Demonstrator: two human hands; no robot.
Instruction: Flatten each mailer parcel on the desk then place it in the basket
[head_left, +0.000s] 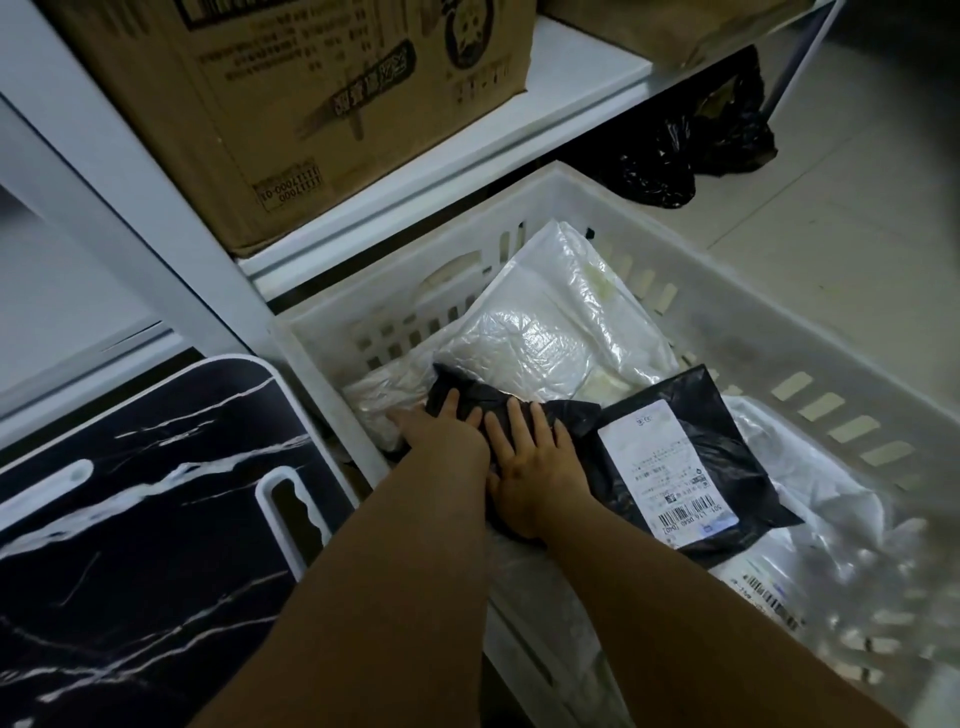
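Black plastic mailer (470, 402), crumpled, lay inside the white slotted basket (613, 208), on top of the parcels already there. Both my hands were on it, side by side and touching: left hand (441, 434) palm-down with fingers reaching over its far-left edge, right hand (535, 467) flat with fingers spread and straight, pressing its middle. Whether the left fingers curled round the edge, I could not tell. Just right of my right hand sat a second black mailer (727, 457), flat, with a white shipping label (670, 467) facing up. Beyond my fingertips lay a clear-wrapped white parcel (535, 332); a further clear bag with a barcode (810, 587) was right of my right forearm. Left of my left arm was the black marble-patterned bench (130, 545), its white-rimmed edge beside the basket. Beyond the basket, a cardboard box (311, 104) stood on a white shelf (571, 78).
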